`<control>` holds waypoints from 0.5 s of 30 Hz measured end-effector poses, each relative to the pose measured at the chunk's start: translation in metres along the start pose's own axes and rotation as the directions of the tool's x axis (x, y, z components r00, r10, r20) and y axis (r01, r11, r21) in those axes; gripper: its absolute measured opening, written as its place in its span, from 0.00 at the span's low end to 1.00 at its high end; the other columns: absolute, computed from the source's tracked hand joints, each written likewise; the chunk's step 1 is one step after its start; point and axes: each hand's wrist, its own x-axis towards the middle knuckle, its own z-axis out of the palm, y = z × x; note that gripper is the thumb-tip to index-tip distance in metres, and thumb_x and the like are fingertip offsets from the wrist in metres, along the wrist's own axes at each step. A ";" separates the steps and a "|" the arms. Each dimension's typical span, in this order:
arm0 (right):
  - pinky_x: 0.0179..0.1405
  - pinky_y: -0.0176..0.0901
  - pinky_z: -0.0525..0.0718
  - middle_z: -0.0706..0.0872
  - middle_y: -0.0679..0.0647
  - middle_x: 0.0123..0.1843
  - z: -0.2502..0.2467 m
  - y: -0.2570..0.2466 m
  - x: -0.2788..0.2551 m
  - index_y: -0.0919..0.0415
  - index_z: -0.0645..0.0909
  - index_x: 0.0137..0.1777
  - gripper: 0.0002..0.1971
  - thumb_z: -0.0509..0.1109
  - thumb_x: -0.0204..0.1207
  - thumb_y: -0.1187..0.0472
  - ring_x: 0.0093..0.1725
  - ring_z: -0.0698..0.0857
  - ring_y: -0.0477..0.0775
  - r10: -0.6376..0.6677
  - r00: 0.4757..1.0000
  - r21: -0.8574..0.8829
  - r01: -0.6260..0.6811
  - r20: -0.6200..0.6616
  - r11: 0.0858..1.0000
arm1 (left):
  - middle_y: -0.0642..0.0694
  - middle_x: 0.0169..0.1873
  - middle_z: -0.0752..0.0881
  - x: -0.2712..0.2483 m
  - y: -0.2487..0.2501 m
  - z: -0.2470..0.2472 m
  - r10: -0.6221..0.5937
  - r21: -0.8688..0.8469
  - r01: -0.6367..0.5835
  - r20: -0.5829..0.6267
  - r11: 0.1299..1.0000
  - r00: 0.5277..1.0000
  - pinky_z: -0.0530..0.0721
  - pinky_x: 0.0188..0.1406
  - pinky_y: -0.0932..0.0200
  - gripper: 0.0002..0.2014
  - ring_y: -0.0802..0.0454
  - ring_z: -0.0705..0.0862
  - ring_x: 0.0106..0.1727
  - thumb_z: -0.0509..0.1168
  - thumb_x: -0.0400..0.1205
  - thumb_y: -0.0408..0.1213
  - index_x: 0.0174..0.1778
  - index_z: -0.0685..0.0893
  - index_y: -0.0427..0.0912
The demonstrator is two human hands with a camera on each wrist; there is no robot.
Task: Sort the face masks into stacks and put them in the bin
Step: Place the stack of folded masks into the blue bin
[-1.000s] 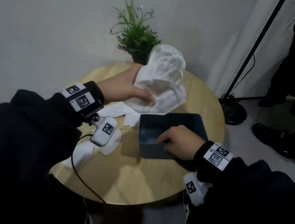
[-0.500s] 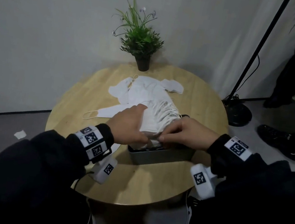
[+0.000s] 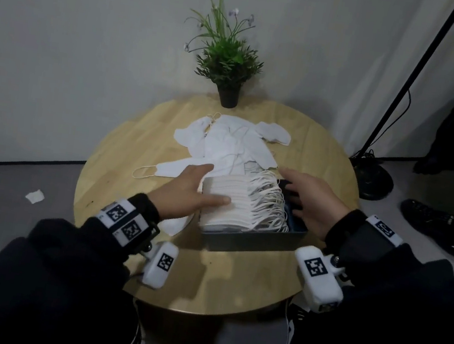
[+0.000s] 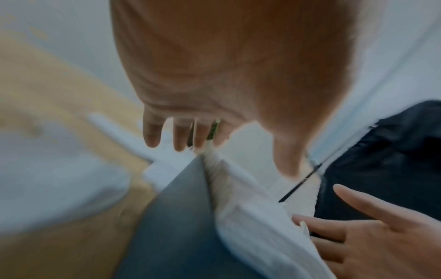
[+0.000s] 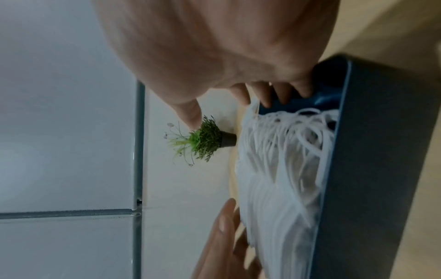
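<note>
Compared with half a second ago, both hands are no longer pinching the stack of masks (image 3: 240, 203) and are spreading flat. At lower centre, the left hand (image 3: 185, 192), fingers straight, is pressing the stack's left end, thumb on top. One stack is lying in the one dark bin (image 3: 254, 241). The right hand (image 3: 313, 201), fingers spread, is hovering over the bin's right end. Loose masks (image 3: 224, 142), uncountable, are lying above on the round table (image 3: 123, 157).
</note>
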 end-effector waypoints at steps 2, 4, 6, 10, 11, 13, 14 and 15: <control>0.39 0.35 0.85 0.94 0.46 0.45 0.007 0.006 0.006 0.55 0.86 0.56 0.14 0.68 0.88 0.45 0.42 0.92 0.46 0.060 0.997 0.075 -0.063 0.038 0.995 | 0.52 0.81 0.75 -0.002 -0.019 0.014 -0.178 -0.396 0.148 -0.041 0.906 0.983 0.75 0.77 0.48 0.39 0.47 0.76 0.81 0.71 0.81 0.65 0.85 0.72 0.52; 0.57 0.45 0.90 0.93 0.51 0.64 0.016 0.012 0.018 0.55 0.85 0.71 0.28 0.75 0.79 0.36 0.59 0.92 0.51 0.110 0.987 0.119 -0.124 0.118 0.985 | 0.50 0.70 0.87 -0.003 -0.030 0.029 -0.282 -0.668 0.238 0.043 0.705 0.958 0.83 0.67 0.48 0.30 0.47 0.85 0.71 0.68 0.83 0.65 0.75 0.84 0.51; 0.80 0.63 0.78 0.80 0.53 0.83 0.011 0.031 0.052 0.48 0.75 0.84 0.52 0.84 0.60 0.26 0.78 0.81 0.59 0.129 0.978 0.108 -0.148 0.164 0.983 | 0.47 0.61 0.92 -0.006 -0.027 0.040 -0.331 -0.802 0.263 0.086 0.536 0.940 0.86 0.60 0.51 0.26 0.48 0.89 0.61 0.67 0.84 0.63 0.68 0.88 0.47; 0.77 0.66 0.81 0.86 0.57 0.77 0.025 0.030 0.060 0.52 0.76 0.83 0.45 0.82 0.68 0.36 0.71 0.88 0.66 0.169 0.965 0.075 -0.188 0.203 0.979 | 0.51 0.47 0.96 -0.001 -0.011 0.049 -0.370 -0.848 0.224 0.035 0.480 0.929 0.88 0.61 0.47 0.26 0.48 0.92 0.55 0.66 0.84 0.65 0.62 0.89 0.47; 0.76 0.65 0.82 0.87 0.57 0.75 0.030 0.026 0.056 0.53 0.75 0.84 0.44 0.81 0.69 0.37 0.70 0.89 0.66 0.190 0.968 0.064 -0.203 0.166 0.977 | 0.51 0.46 0.95 0.001 -0.007 0.047 -0.381 -0.846 0.220 0.022 0.486 0.924 0.89 0.60 0.46 0.26 0.47 0.92 0.54 0.66 0.84 0.66 0.61 0.89 0.46; 0.72 0.63 0.84 0.89 0.59 0.72 0.037 0.019 0.047 0.56 0.78 0.82 0.36 0.77 0.78 0.40 0.67 0.90 0.66 0.185 0.973 0.092 -0.198 0.140 0.976 | 0.48 0.50 0.94 0.004 -0.002 0.044 -0.403 -0.840 0.239 0.027 0.487 0.915 0.89 0.55 0.47 0.28 0.46 0.92 0.53 0.65 0.84 0.68 0.61 0.88 0.46; 0.69 0.60 0.86 0.90 0.60 0.68 0.040 0.016 0.043 0.59 0.82 0.75 0.28 0.75 0.82 0.43 0.65 0.91 0.65 0.166 0.979 0.085 -0.177 0.120 0.981 | 0.46 0.52 0.94 0.007 0.000 0.043 -0.409 -0.842 0.250 0.038 0.479 0.912 0.89 0.51 0.48 0.29 0.45 0.93 0.53 0.64 0.84 0.68 0.62 0.88 0.45; 0.64 0.56 0.87 0.92 0.61 0.60 0.042 0.015 0.041 0.63 0.86 0.64 0.21 0.74 0.84 0.45 0.63 0.91 0.64 0.145 0.986 0.063 -0.150 0.085 0.987 | 0.44 0.53 0.94 0.009 0.002 0.043 -0.417 -0.842 0.256 0.041 0.475 0.908 0.89 0.49 0.49 0.30 0.43 0.93 0.53 0.63 0.85 0.68 0.64 0.87 0.44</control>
